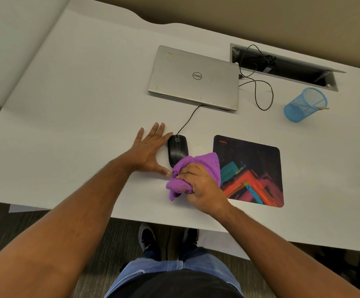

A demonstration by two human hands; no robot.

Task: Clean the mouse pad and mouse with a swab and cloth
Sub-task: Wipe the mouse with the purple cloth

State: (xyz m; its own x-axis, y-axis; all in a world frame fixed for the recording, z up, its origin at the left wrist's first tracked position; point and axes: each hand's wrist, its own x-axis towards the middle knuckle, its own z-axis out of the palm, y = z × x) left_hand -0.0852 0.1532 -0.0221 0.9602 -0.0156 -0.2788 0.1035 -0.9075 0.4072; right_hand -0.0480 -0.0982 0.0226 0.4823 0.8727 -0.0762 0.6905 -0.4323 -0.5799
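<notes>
The right hand point(202, 188) is bunching the purple cloth point(196, 171) in curled fingers; beyond them, the mouse point(176, 148) is wanting firm strokes, the left hand point(151, 151) lying flat beside it.

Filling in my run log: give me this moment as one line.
left hand: flat on desk beside mouse | right hand: grip on purple cloth, wiping mouse | mouse pad: untouched
</notes>
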